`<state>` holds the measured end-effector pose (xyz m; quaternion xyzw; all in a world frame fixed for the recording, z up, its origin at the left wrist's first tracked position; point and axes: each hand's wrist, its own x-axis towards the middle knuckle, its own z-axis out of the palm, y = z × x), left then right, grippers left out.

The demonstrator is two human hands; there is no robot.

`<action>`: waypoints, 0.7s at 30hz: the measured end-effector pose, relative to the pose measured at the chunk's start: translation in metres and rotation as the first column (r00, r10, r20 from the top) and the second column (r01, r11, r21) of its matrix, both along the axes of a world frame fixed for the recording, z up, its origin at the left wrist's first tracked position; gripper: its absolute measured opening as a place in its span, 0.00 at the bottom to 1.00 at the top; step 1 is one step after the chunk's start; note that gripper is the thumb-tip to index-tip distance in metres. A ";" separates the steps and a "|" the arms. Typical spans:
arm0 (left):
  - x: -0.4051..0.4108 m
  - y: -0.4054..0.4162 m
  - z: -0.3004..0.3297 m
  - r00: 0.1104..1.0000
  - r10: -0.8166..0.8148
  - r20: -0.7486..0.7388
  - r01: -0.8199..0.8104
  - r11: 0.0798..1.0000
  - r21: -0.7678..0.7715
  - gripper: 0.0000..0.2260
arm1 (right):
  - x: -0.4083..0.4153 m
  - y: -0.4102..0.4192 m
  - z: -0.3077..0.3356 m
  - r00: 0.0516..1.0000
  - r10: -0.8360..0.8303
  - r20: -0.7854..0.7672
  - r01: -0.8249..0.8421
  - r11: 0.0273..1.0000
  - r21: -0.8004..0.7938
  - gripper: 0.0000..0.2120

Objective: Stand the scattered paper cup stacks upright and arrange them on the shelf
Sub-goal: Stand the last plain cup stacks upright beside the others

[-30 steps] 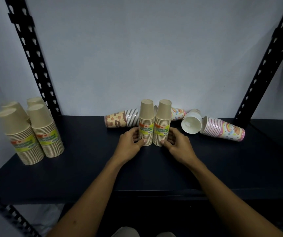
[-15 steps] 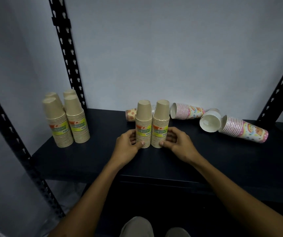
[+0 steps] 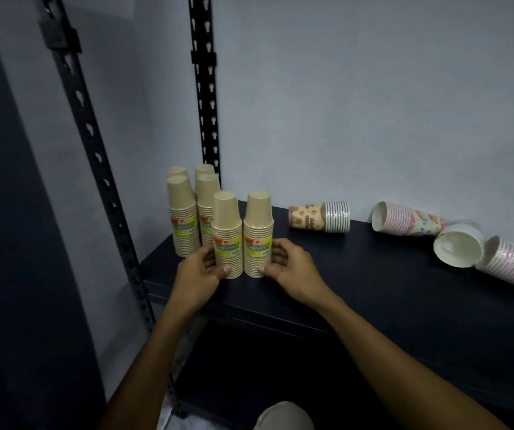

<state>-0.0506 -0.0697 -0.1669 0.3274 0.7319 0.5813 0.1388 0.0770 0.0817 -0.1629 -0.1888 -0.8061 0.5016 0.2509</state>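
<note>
Two tan paper cup stacks stand upside down side by side near the dark shelf's (image 3: 373,293) left front. My left hand (image 3: 199,271) grips the left stack (image 3: 226,231) at its base; my right hand (image 3: 289,268) grips the right stack (image 3: 258,228). Just behind them, in the left back corner, several more tan stacks (image 3: 184,218) stand upright. A peach patterned stack (image 3: 320,217) lies on its side at the back. Farther right lie a pink patterned stack (image 3: 404,218), a white stack (image 3: 459,246) with its mouth facing me, and another pink stack (image 3: 513,262).
Black perforated shelf posts (image 3: 206,103) rise at the left back and left front. A pale wall (image 3: 358,103) closes the back. A lower dark shelf lies below the front edge, and a bit of my clothing (image 3: 283,415) shows at the bottom.
Both hands have slid the two tan stacks leftward along the shelf, up close to the standing group in the left corner. The lying stacks stayed put.
</note>
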 end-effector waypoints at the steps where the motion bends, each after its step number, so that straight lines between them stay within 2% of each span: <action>1: -0.005 -0.006 0.000 1.000 0.014 -0.005 -0.014 1.000 -0.004 0.22 | -0.007 -0.005 0.000 1.000 0.012 -0.001 -0.012 1.000 0.002 0.24; 8: -0.029 -0.034 0.002 0.994 0.099 -0.046 -0.100 0.995 -0.024 0.19 | -0.043 -0.029 -0.002 0.999 0.034 -0.001 -0.034 0.999 0.006 0.24; 14: -0.037 -0.039 0.006 0.992 0.104 -0.067 -0.108 0.993 -0.050 0.16 | -0.053 -0.031 -0.002 0.999 0.033 0.002 -0.033 0.999 0.017 0.24; 21: -0.043 -0.042 0.003 0.994 0.113 -0.011 -0.113 0.994 -0.014 0.24 | -0.060 -0.033 -0.002 0.999 0.033 0.011 -0.033 0.999 0.015 0.24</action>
